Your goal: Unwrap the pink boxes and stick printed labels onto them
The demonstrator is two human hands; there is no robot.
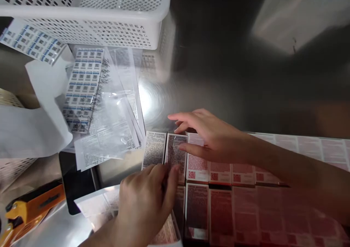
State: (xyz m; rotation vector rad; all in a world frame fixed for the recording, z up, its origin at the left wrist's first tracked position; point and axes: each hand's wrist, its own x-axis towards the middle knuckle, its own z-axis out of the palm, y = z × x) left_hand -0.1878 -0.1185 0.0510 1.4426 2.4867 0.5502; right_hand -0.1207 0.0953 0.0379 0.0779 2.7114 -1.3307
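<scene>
Small printed boxes stand side by side in two rows, their text sides up. My left hand (147, 199) is closed, thumb and fingers bent together over the lower edge of a dark-printed box (175, 146). What its fingertips hold, if anything, is hidden. Left of that box is another text-covered box (154, 148). My right hand (216, 134) hovers over the upper row with fingers apart and nothing in them, thumb near the dark-printed box. Beneath my left wrist lies a printed sheet (105, 205). Further right, pinkish boxes (243, 207) continue the rows, partly behind my right forearm.
A white perforated basket (109, 30) sits at the top left. Below it are QR-code label sheets (83, 83), clear printed sheets (109, 130) and curled white backing paper (49, 104). An orange cutter-like tool (41, 203) and a black flat object (78, 181) lie at lower left. The metal table (218, 64) reflects light.
</scene>
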